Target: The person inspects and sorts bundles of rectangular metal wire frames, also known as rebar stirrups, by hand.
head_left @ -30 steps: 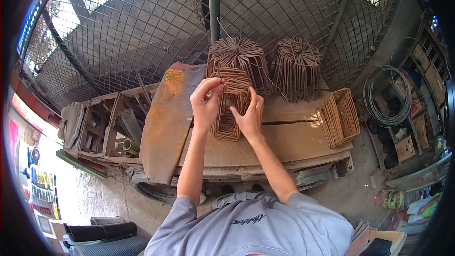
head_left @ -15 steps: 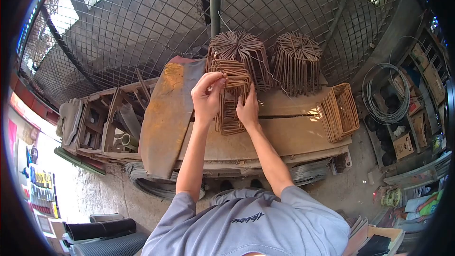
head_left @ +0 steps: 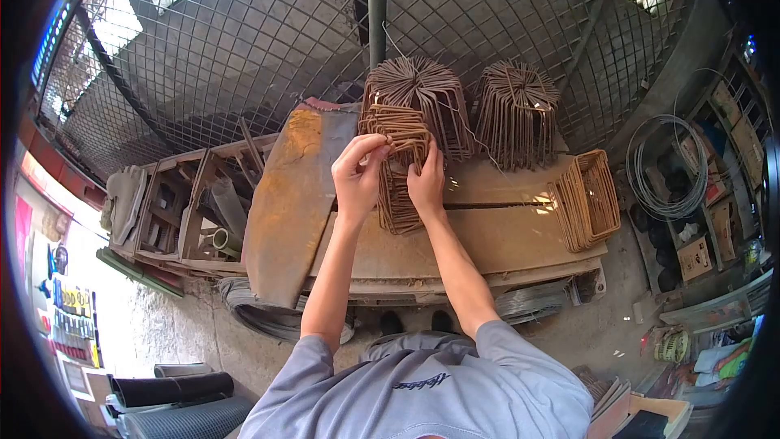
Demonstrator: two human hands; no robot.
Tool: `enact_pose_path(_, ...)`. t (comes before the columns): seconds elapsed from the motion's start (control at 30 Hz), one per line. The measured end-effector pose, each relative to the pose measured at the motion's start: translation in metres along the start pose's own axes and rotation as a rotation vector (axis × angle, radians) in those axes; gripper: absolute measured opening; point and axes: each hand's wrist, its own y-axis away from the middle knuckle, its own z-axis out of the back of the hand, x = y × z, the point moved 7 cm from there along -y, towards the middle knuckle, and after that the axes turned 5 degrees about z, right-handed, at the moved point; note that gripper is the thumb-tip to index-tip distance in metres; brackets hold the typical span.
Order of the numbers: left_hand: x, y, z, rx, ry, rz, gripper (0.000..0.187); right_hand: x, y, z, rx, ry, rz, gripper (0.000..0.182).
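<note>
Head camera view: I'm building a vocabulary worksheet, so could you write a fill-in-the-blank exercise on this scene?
Of the left hand and right hand, the ____ is nearer the yellow-stained sheet.
Beyond the metal frames at the hands stand ____ bundles with spoke-like tops.
The separate frame stack rests to the ____ of both hands.
The shirt has ____ sleeves.

Missing words: left; two; right; short.

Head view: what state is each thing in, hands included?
Middle frame stack, rusty bent rods
Left hand, fingers curled at that stack's left edge; grip unclear
Right hand, touching that stack's right side
Rear left frame stack, rusty, fanned on top
Rear right frame stack, rusty, likewise fanned
Right frame stack, rusty, slanted
Sheet, discoloured yellow-brown
Far-right wire coil, loosely wound
Black roll, rolled up
</note>
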Motion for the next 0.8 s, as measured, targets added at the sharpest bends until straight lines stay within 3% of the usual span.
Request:
enact_pose_path(0.23, 0.006, -0.001, -0.001, 0.003, -0.03, 0.044, 0.013, 0.004, 0.001, 0.008, 0.065, -0.015, -0.009, 0.082)
enact_pose_path(0.37, 0.018, -0.001, 0.005, 0.049, -0.054, 0.139, 0.016, 0.001, 0.005, 0.014, 0.205, 0.017, -0.092, 0.099)
enact_pose_path(0.43, 0.023, -0.002, 0.009, -0.001, 0.074, 0.215, 0.016, 0.011, 0.007, 0.021, 0.185, 0.007, -0.003, 0.103)
enact_pose_path(0.8, 0.017, 0.017, 0.031, -0.105, -0.067, 0.184, 0.014, 0.039, 0.013, 0.044, 0.162, 0.024, 0.109, 0.094)
